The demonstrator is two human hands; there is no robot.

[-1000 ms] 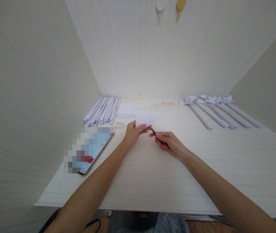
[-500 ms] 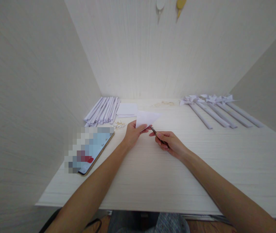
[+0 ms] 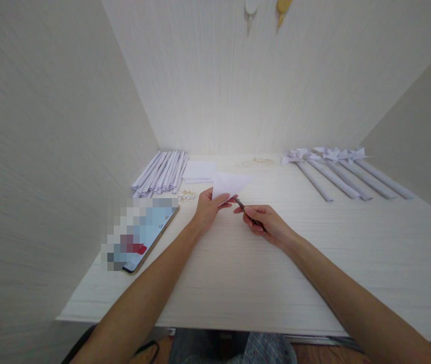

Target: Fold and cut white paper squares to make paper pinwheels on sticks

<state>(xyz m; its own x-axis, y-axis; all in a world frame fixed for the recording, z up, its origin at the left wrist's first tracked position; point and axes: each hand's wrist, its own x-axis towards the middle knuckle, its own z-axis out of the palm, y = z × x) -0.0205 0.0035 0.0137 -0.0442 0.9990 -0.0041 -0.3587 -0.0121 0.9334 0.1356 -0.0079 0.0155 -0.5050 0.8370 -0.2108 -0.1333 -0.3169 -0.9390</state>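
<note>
Rolled papers (image 3: 160, 173) lie far left, pinwheels (image 3: 337, 169) far right, a phone (image 3: 143, 233) near left. Mid-table, a folded paper (image 3: 227, 185) is pinched by the left hand (image 3: 208, 208); scissors (image 3: 246, 211) are gripped by the right hand (image 3: 266, 224).

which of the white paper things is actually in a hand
The folded white triangle, pinched by the left hand; the rolled tubes and pinwheels lie untouched.

The left hand (image 3: 208, 210) pinches a folded white paper triangle (image 3: 227, 185) above the counter (image 3: 238, 273). The right hand (image 3: 266, 222) holds small scissors (image 3: 243, 207), tips at the paper's lower edge. A phone (image 3: 139, 233) lies left, near rolled paper sticks (image 3: 160, 173).
</note>
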